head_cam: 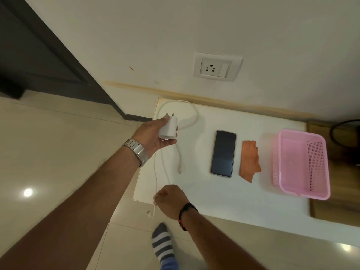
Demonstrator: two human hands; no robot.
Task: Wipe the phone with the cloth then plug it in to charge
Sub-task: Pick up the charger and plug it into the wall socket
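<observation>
A dark phone [223, 153] lies face up on the white table [224, 193], with a folded orange cloth [250, 160] just to its right. My left hand [153, 136] grips a white charger adapter [168, 127] above the table's left end, prongs pointing toward the wall. A white cable [180, 121] loops on the table behind the adapter and runs down the left side. My right hand [169, 201] pinches this cable at the table's front left corner, and one cable end dangles below it. The other plug end lies left of the phone.
A wall socket with switch [216, 67] sits above the table. A pink plastic basket [303, 162] stands at the table's right end. A dark door frame [64, 55] is at the left. My striped sock [162, 244] is on the tiled floor below.
</observation>
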